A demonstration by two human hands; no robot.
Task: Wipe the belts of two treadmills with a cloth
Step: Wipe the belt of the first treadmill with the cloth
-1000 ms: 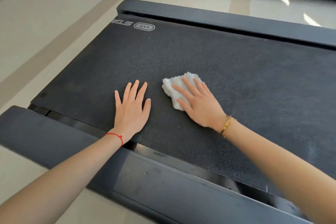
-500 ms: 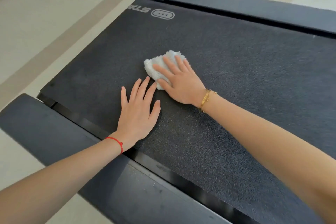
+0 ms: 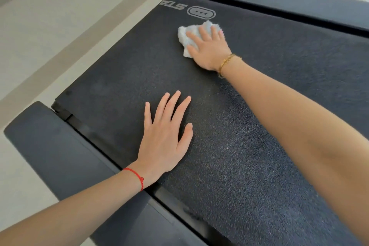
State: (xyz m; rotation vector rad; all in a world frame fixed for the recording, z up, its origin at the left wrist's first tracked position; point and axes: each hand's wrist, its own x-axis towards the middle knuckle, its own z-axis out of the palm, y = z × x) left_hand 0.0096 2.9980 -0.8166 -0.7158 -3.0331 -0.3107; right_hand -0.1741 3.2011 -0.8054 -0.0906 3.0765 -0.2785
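A black textured treadmill belt [image 3: 249,126] fills most of the view, with a white logo near its far left corner. A crumpled white cloth [image 3: 184,35] lies on the belt just below that logo. My right hand [image 3: 209,50] presses flat on the cloth, fingers spread over it, a gold bracelet on the wrist. My left hand [image 3: 165,138] rests palm down on the bare belt near the close side rail, fingers apart, holding nothing, a red string on the wrist.
Dark side rails border the belt: one [image 3: 60,146] at the near left under my left forearm, one [image 3: 279,0] along the far edge. Pale floor [image 3: 50,26] with a beige stripe lies to the left.
My right hand has slid the cloth away across the belt toward the logo. My left hand stays planted on the belt. The second treadmill has left the view.
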